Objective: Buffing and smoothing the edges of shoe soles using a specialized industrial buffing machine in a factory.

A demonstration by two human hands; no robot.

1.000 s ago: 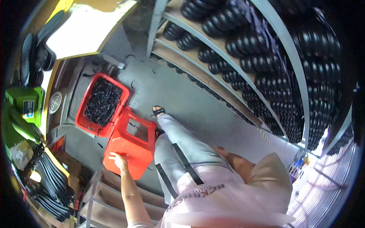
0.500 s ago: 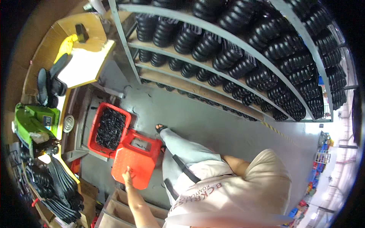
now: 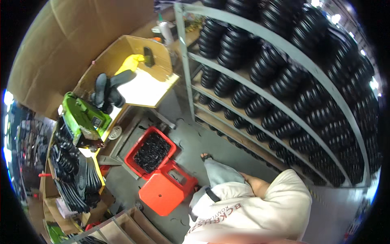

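Grey floor (image 3: 228,155); right arm (image 3: 259,187) at side

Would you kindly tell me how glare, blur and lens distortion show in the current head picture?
Head view: strong light bleaches the tabletop nearly white; head view: the rack's rails bow and the corners go black; head view: a smooth blur smears the lower edge over the shirt, while the red stool looks fairly clear.

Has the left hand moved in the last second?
Yes. The left hand was over the seat of the red stool; now it is off the stool and out of view. Which way it went, I cannot tell.
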